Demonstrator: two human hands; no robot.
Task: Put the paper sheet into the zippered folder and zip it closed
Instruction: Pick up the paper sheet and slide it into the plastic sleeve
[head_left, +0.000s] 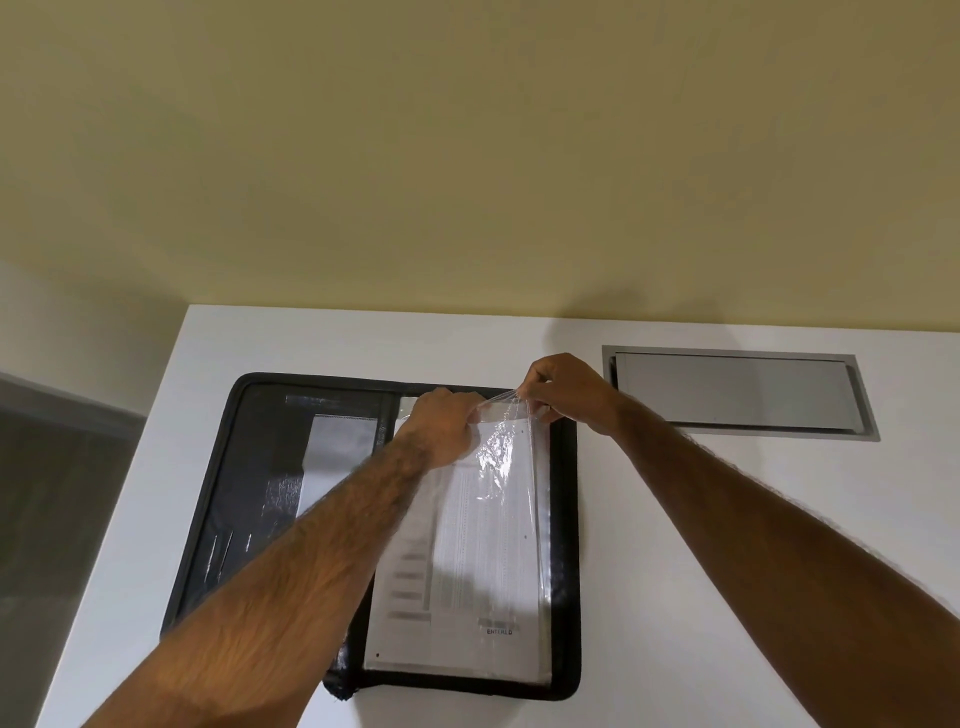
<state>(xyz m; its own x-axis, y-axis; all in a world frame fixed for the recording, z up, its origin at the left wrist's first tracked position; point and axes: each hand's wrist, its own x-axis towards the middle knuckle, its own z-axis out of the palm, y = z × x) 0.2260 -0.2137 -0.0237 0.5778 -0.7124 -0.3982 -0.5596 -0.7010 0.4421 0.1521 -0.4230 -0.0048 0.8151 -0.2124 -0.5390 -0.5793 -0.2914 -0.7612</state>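
Observation:
A black zippered folder (566, 519) lies open flat on the white desk (675, 571). On its right half rests a printed paper sheet (483, 571) inside a clear plastic sleeve (506, 452). My left hand (441, 431) presses on the sleeve's top left part, fingers at the sleeve's mouth. My right hand (561, 392) pinches the sleeve's upper edge and lifts the film, which wrinkles below the fingers. The folder's left half (260, 467) shows dark pockets and a pale grey panel, partly hidden by my left forearm.
A grey metal cable hatch (737, 392) is set flush in the desk to the right of the folder. A yellowish wall (467, 156) rises right behind the desk. The desk's left edge drops to a dark floor (52, 493).

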